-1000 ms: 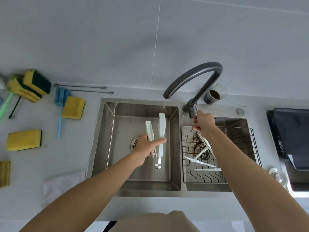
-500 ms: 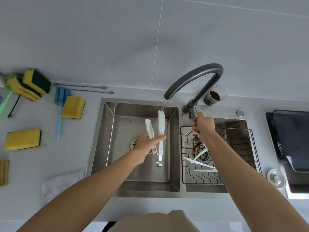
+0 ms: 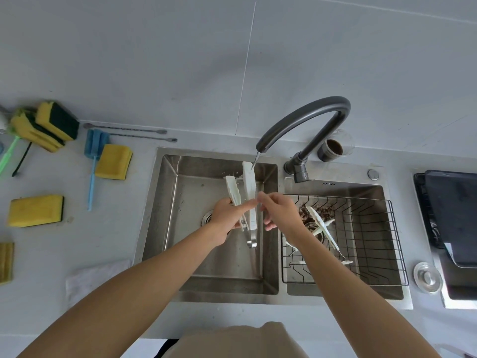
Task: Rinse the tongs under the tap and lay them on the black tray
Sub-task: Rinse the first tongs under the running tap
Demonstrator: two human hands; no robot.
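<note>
From the head view, the left hand (image 3: 227, 218) grips the white tongs (image 3: 245, 200) near their hinged end, fingers curled round both arms, with the forefinger stretched along them. The tongs point away from this hand, up toward the spout of the tap (image 3: 304, 125), and a thin stream of water falls on the tip of the far arm. They are held over the left basin of the sink (image 3: 165, 228), touching nothing below.

The right hand (image 3: 278, 213) is just beside the left one, fingers loosely spread and holding nothing — its fingertips come close to the tongs, but I cannot tell if they touch.

The tongs look like light, stiff plastic with a metal loop at the hinge, and the two arms spring apart. Wet plastic is probably slippery, so the safe place to hold is low, near the hinge, where both arms are squeezed together — not at the flat tips.

The black tray (image 3: 454, 208) lies well to the right of the right hand, on the tabletop (image 3: 108, 241) beyond the wire basket (image 3: 374, 241).
</note>
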